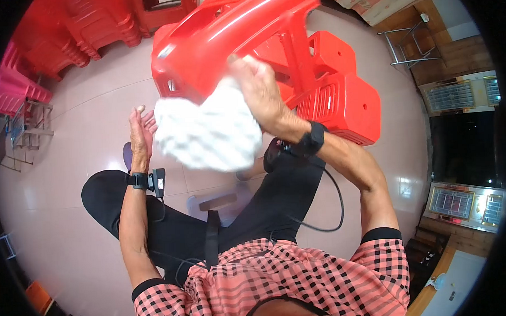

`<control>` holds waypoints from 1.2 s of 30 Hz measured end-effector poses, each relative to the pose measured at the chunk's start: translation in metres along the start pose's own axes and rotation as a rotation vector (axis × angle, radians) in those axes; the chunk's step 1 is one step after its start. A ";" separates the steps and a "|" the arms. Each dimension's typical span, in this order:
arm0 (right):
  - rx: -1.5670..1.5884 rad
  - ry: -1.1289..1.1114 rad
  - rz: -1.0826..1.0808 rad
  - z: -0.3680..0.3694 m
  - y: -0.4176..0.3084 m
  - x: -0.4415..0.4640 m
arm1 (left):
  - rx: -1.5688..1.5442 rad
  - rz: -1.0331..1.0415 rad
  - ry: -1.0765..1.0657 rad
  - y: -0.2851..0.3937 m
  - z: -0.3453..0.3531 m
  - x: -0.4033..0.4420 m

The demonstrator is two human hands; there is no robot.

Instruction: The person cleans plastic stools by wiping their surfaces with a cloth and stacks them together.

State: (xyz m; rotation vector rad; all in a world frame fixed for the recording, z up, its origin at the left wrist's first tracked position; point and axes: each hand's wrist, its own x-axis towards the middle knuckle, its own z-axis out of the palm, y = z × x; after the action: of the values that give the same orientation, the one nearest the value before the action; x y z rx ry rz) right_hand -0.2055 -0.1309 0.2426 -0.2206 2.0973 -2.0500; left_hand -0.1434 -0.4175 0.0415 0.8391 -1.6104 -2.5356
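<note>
My right hand [260, 92] is closed on a white cloth [207, 131], which hangs bunched below and to the left of the fingers and is blurred by motion. My left hand [142, 131] is just left of the cloth, with its fingers apart and nothing in them. Right behind the cloth stands a glossy red plastic chair [197, 62], tilted. My right hand is in front of this chair; whether it touches the plastic I cannot tell.
Red plastic stools [367, 106] stand beside the chair on the right. Stacked red chairs [100, 21] line the back left, near pink stools [17, 82]. A metal folding frame [410, 44] leans at the right wall. Cables run from both wrist straps.
</note>
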 end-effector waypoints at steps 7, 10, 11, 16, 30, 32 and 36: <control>0.199 -0.185 0.217 0.074 -0.037 -0.080 | -0.075 0.096 -0.085 0.030 -0.048 -0.042; 0.356 -0.157 0.430 0.089 -0.031 -0.090 | -0.109 0.086 -0.148 0.050 -0.065 -0.063; 0.418 -0.156 0.511 0.087 -0.019 -0.091 | -0.100 0.057 -0.175 0.056 -0.070 -0.068; 1.070 -0.354 0.818 0.060 0.074 -0.085 | 0.108 -0.025 -0.189 0.055 -0.081 -0.076; 1.228 -0.370 0.918 -0.038 0.290 -0.036 | 0.531 -0.258 -0.019 -0.064 -0.057 -0.002; 0.885 -0.212 0.853 -0.032 0.270 -0.031 | 0.528 -0.230 -0.017 -0.064 -0.042 -0.003; 0.862 -0.034 1.002 -0.041 0.269 -0.029 | 0.603 -0.235 -0.058 -0.071 -0.035 0.001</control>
State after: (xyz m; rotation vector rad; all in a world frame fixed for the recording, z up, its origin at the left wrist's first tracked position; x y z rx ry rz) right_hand -0.1790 -0.0767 -0.0245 0.7452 0.7836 -1.9442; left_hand -0.1101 -0.4140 -0.0308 1.0480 -2.4855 -2.2275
